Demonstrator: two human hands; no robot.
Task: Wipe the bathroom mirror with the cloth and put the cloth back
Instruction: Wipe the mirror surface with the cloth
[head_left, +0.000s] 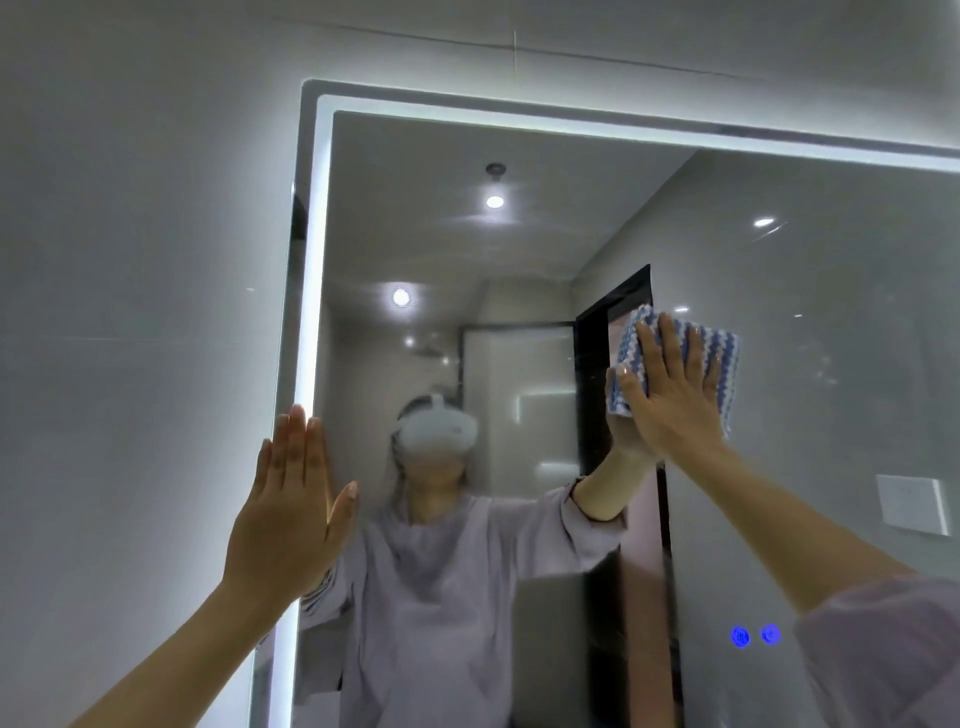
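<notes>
The bathroom mirror (810, 291) fills most of the view, framed by a lit white strip along its top and left edges. My right hand (670, 389) presses a folded blue-and-white striped cloth (714, 353) flat against the glass, right of centre; the palm covers most of the cloth. My left hand (291, 509) rests flat with fingers together on the mirror's lit left edge and holds nothing. The glass reflects a person in a lilac top wearing a white headset, with the raised arm meeting my right hand.
Pale grey wall tiles (130, 312) surround the mirror at left and above. Two glowing blue touch buttons (756, 635) sit low on the glass at right. The reflection shows ceiling spotlights, a dark door frame and a white wall switch.
</notes>
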